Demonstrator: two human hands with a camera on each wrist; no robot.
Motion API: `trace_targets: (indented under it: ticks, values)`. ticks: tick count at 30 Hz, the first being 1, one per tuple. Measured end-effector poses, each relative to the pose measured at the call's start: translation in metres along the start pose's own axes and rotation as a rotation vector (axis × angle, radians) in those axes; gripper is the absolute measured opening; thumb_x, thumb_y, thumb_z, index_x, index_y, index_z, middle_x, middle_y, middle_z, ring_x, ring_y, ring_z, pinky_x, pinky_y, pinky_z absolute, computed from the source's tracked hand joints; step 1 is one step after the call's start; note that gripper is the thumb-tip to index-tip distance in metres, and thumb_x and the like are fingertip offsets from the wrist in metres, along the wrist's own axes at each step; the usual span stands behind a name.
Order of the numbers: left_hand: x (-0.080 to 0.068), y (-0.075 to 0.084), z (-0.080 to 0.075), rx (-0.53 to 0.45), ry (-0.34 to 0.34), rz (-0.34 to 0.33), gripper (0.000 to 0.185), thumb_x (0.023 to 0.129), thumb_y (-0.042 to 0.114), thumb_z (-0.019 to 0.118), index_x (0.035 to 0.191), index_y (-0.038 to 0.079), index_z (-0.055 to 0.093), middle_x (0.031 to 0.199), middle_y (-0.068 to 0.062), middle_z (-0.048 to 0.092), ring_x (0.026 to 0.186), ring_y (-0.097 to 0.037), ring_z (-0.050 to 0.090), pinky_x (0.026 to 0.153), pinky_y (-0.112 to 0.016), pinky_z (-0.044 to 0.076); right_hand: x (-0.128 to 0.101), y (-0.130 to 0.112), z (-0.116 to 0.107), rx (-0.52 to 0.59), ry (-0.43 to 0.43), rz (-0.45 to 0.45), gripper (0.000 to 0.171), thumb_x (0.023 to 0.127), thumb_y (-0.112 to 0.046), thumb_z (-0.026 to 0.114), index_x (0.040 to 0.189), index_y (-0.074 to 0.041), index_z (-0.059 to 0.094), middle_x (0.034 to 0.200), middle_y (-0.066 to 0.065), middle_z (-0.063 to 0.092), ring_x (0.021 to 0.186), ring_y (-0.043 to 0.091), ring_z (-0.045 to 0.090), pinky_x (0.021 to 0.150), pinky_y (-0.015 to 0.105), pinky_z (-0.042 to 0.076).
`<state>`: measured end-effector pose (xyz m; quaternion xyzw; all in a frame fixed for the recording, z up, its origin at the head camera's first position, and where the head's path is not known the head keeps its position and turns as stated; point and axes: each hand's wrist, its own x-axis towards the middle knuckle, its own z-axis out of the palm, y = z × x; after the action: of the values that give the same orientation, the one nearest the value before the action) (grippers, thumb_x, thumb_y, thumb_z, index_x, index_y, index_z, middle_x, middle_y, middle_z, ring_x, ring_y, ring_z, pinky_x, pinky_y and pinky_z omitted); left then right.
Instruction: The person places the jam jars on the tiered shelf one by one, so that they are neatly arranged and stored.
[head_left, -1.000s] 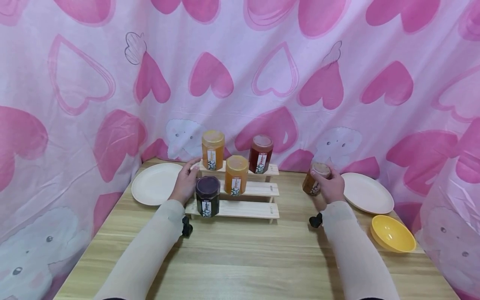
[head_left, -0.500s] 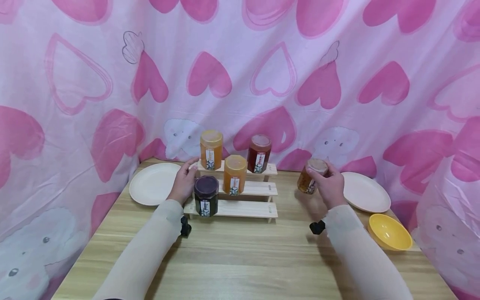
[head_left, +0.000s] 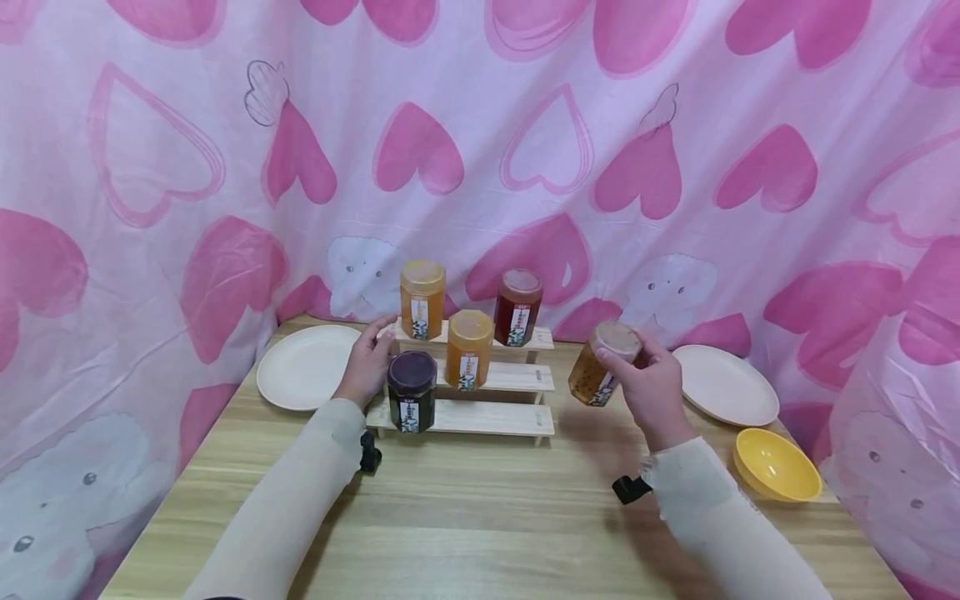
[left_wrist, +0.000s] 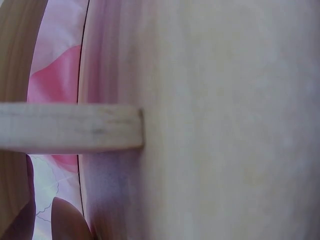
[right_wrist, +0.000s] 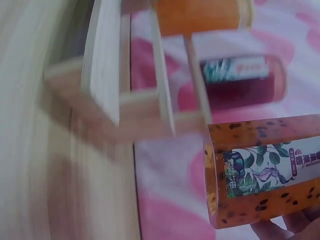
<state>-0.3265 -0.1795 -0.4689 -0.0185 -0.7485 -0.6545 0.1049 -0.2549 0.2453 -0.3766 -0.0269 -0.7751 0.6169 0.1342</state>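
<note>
My right hand (head_left: 651,385) grips a seeded orange jar (head_left: 597,365) by its side and holds it tilted in the air, just right of a three-step wooden rack (head_left: 495,419). The same seeded jar (right_wrist: 265,170) fills the right wrist view, with the rack (right_wrist: 107,80) beyond it. My left hand (head_left: 367,362) rests against the rack's left end, beside a dark purple jar (head_left: 411,402) on the lowest step. An orange jar (head_left: 469,350) stands on the middle step. Another orange jar (head_left: 422,298) and a dark red jar (head_left: 517,307) stand on the top step.
A cream plate (head_left: 303,367) lies left of the rack and another cream plate (head_left: 726,387) lies at the right. A yellow bowl (head_left: 777,465) sits near the table's right edge. Pink heart-printed cloth hangs close behind and at both sides.
My right hand has lifted the seeded jar off the table, carried it left toward the rack and tilted it. The left hand has stayed at the rack's left end.
</note>
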Motion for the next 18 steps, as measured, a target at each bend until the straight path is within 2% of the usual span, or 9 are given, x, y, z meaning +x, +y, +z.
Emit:
trace_targets:
  ticks: [3, 6, 12, 18]
  values:
    - [0.000, 0.000, 0.000, -0.007, -0.003, -0.002, 0.042, 0.114, 0.027, 0.046, 0.154, 0.019, 0.053, 0.080, -0.007, 0.051, 0.069, -0.011, 0.051, 0.066, -0.027, 0.047, -0.009, -0.005, 0.008, 0.029, -0.002, -0.031, 0.063, 0.093, -0.023, 0.084, 0.149, -0.009, 0.060, 0.128, 0.007, 0.065, 0.117, 0.013, 0.061, 0.094, 0.015, 0.053]
    - [0.001, 0.000, 0.000, -0.010, -0.002, 0.001, 0.043, 0.113, 0.026, 0.046, 0.155, 0.018, 0.053, 0.078, -0.005, 0.050, 0.068, -0.011, 0.050, 0.065, -0.027, 0.047, -0.018, -0.009, 0.017, 0.036, -0.004, -0.046, 0.061, 0.093, -0.021, 0.083, 0.148, -0.009, 0.060, 0.131, 0.010, 0.064, 0.118, 0.014, 0.061, 0.094, 0.015, 0.053]
    - [0.001, -0.001, -0.001, 0.002, -0.002, 0.004, 0.043, 0.114, 0.027, 0.046, 0.155, 0.016, 0.052, 0.077, -0.004, 0.050, 0.068, -0.011, 0.050, 0.065, -0.027, 0.047, -0.033, -0.009, 0.032, 0.040, -0.022, -0.042, 0.058, 0.093, -0.022, 0.084, 0.145, -0.011, 0.062, 0.133, 0.011, 0.064, 0.120, 0.019, 0.061, 0.094, 0.018, 0.055]
    - [0.001, -0.003, 0.000, -0.009, -0.005, 0.005, 0.043, 0.114, 0.027, 0.046, 0.155, 0.016, 0.052, 0.079, -0.006, 0.051, 0.069, -0.011, 0.050, 0.067, -0.027, 0.048, -0.043, -0.006, 0.047, 0.060, -0.027, -0.087, 0.055, 0.090, -0.020, 0.087, 0.140, -0.011, 0.065, 0.130, 0.012, 0.067, 0.117, 0.020, 0.064, 0.094, 0.020, 0.056]
